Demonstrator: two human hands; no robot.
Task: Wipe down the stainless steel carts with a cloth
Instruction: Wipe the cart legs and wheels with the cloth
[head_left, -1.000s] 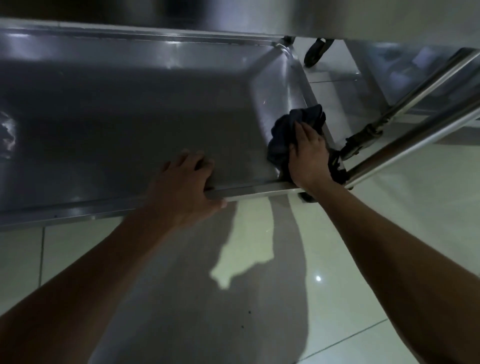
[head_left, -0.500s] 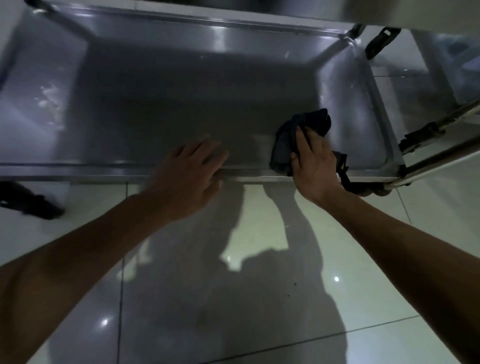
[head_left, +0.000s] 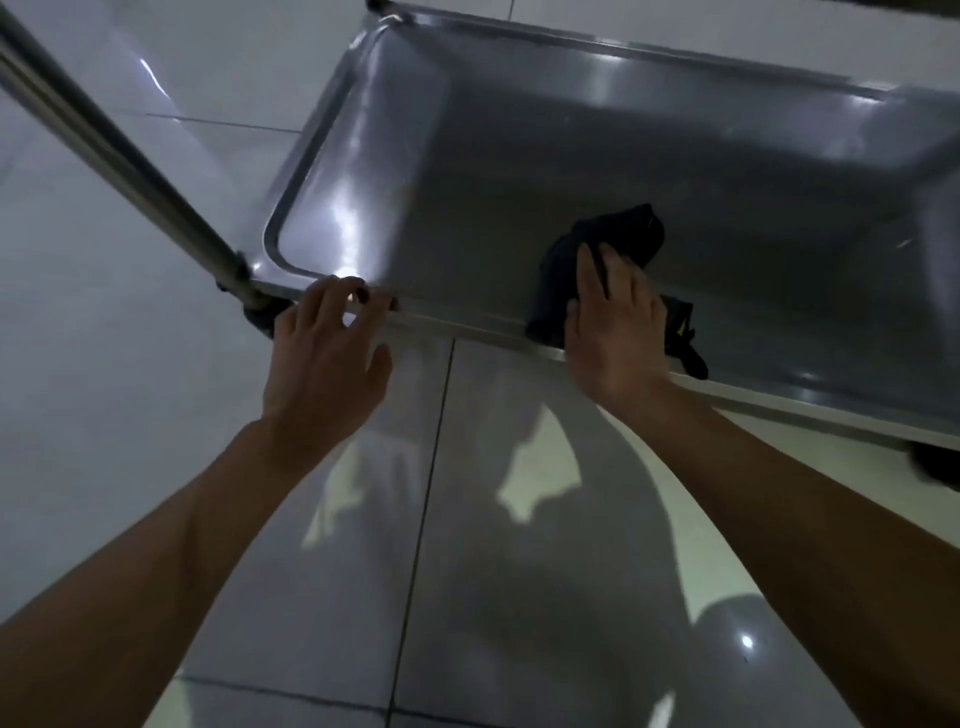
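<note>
A person leans over a steel cart shelf (head_left: 649, 171), a shallow tray with a raised rim, seen from above. The right hand (head_left: 615, 322) presses a dark cloth (head_left: 623, 234) flat against the shelf's near edge, fingers fairly straight on top of it, part of the cloth draped over the rim. The left hand (head_left: 324, 348) rests loosely curled fingertips on the rim at the near left corner, beside a cart post (head_left: 119, 161). The cloth looks soft, light and easily bunched; the steel looks smooth and probably slippery. A glossy tiled floor (head_left: 467, 571) lies below.
</note>
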